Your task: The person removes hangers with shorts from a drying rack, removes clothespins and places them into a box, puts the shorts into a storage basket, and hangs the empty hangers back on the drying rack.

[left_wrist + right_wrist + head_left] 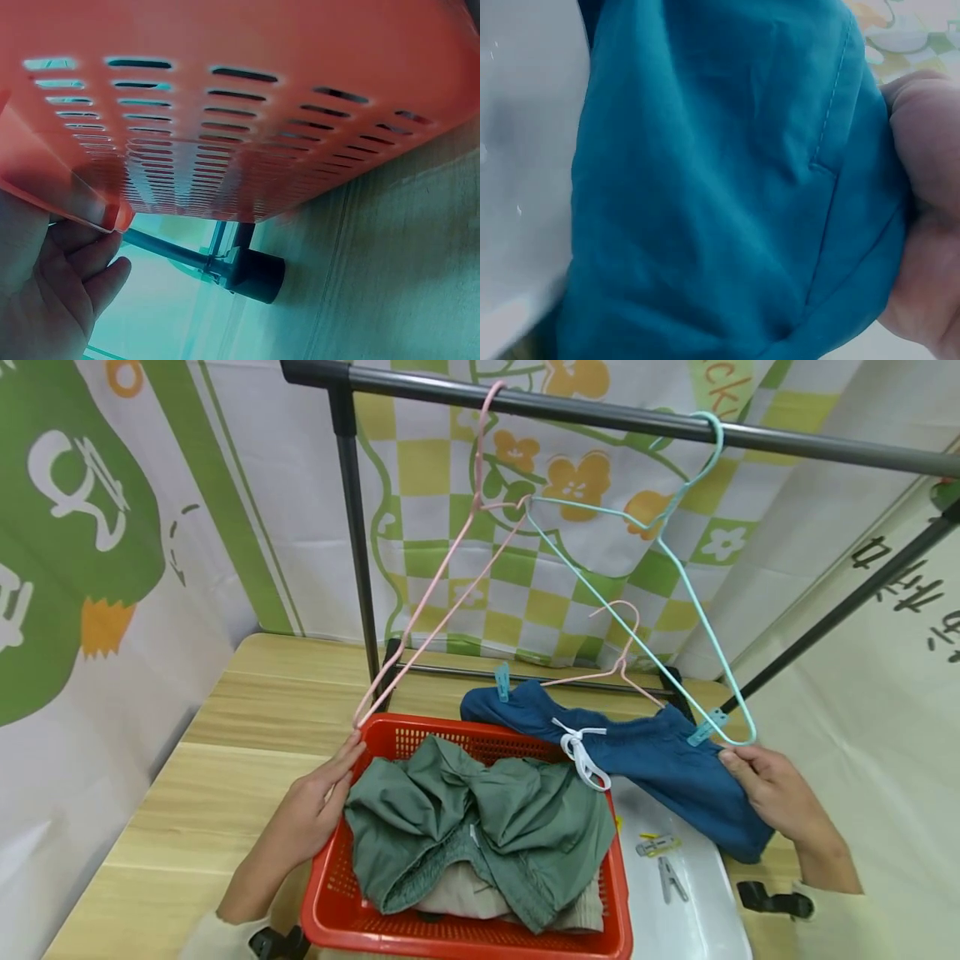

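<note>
Blue shorts (652, 747) with a white drawstring hang across a pink hanger (621, 670), a teal clothespin (502, 682) near one end of the waistband and another clothespin (707, 727) near the other. At the waistband's right end, my right hand (776, 789) pinches the shorts between thumb and fingers; the right wrist view shows the blue cloth (727, 180) beside that hand. With fingers fairly straight, my left hand (315, 806) rests against the left rim of a red basket (318, 893). Its fingertips are close to another pink hanger's lower corner. Green shorts (480, 818) lie in the basket.
A dark rack rod (600, 417) crosses the top, carrying a pink hanger (442, 568) and a mint hanger (697, 593). Right of the basket, a white tray (712, 910) holds a yellowish clip (658, 845) and a grey clothespin (671, 881). Beneath is a wooden table (225, 760).
</note>
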`<state>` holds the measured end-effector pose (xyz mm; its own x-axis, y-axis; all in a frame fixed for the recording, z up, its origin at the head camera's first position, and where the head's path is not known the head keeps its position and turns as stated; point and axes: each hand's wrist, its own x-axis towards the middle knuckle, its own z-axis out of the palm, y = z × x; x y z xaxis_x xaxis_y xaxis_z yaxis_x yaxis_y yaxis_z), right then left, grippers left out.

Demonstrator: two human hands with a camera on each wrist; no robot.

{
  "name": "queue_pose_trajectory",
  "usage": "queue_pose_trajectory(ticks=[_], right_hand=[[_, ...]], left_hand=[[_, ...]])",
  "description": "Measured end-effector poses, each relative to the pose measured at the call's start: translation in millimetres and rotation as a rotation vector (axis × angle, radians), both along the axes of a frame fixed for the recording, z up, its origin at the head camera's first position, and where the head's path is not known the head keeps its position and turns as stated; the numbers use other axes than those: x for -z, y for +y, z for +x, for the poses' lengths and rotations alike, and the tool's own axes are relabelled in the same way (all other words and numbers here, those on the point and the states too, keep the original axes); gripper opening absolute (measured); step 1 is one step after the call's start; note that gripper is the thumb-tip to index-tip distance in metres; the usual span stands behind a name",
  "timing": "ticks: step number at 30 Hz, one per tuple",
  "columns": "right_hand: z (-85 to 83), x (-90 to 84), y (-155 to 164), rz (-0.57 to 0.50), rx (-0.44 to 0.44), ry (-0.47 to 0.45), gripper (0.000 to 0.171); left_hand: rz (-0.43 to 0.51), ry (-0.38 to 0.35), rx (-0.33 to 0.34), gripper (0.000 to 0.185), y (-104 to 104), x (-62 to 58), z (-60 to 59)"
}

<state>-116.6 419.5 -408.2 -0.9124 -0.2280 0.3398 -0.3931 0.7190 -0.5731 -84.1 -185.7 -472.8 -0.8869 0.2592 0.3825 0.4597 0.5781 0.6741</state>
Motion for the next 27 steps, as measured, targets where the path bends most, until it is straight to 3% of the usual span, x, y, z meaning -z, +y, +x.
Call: queue_pose_trajectory(ticks=[5, 9, 14, 20, 27], right_hand=[[-6.6, -1.8, -16, 0.07, -0.057, -0.043, 0.017], [-9.2, -6.0, -31, 0.133, -0.013, -0.071, 0.021], [-11.1, -1.3, -45, 0.059, -0.091, -0.079, 0.015], [-11.5, -0.6, -59, -0.045, -0.232, -0.042, 0.028], [-3.8, -6.0, -67, -0.167, -0.202, -0.039, 0.019]], left_hand=[[-0.013, -0.007, -0.005, 0.042, -1, 1.1, 0.1], [-0.012, -0.008, -0.004, 0.043, -1, 2.6, -0.4], [-0.015, -0.025, 0.0, 0.043, -1, 4.8, -1.8], [-0.042, -0.015, -0.011, 0.043, -1, 3.9, -2.4], [-0.041, -0.003, 0.022, 0.044, -8, -4.0, -4.8]])
